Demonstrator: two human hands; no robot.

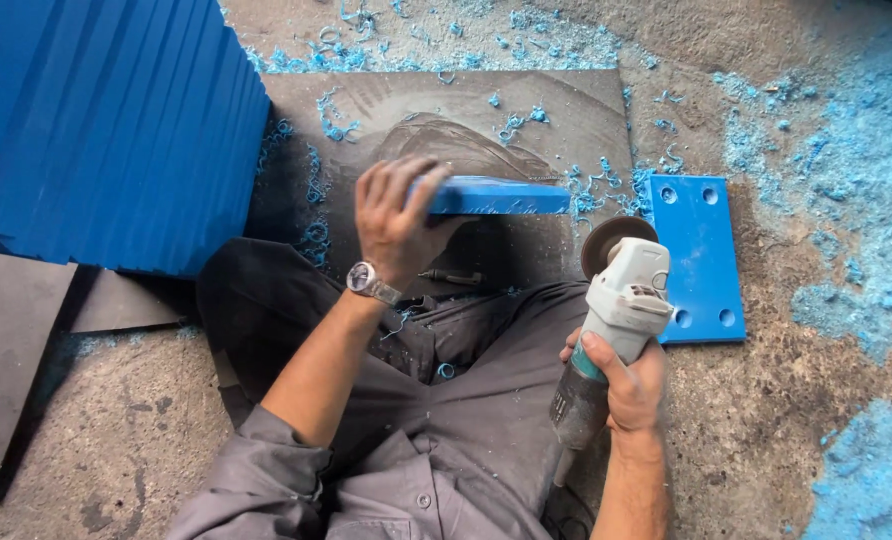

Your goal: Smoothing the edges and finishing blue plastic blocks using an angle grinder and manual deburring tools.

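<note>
Surroundings: big stack of blue plates [106, 130] upper left, leaning in a fanned row, standing on concrete floor [766, 420]. Dark metal sheet [526, 110] lies flat ahead of person, strewn w/ blue shavings [331, 115]; more blue dust heaped along right edge of view. Second dark sheet [6, 350] at left, partly under the stack. Flat blue plate w/ corner holes [701, 255] lies on floor just right of the metal sheet, close beside the grinder disc. Small dark bolt-like bit [451, 277] on sheet near knees. Person sits w/ grey trousers, legs spread round the sheet's near edge.

Workpiece: blue plate [496, 195] held on edge, long side horizontal, over the middle of the metal sheet; can't tell if lower edge touches it. Its left end sits inside the left hand; right end free, just above-left of the disc, apart from it.

Grip: left hand [396, 220], wristwatch on, fingers wrapped closed over plate's left end. Right hand [626, 385] closed round body of angle grinder [611, 320], disc pointing away from person, thumb on top.
</note>
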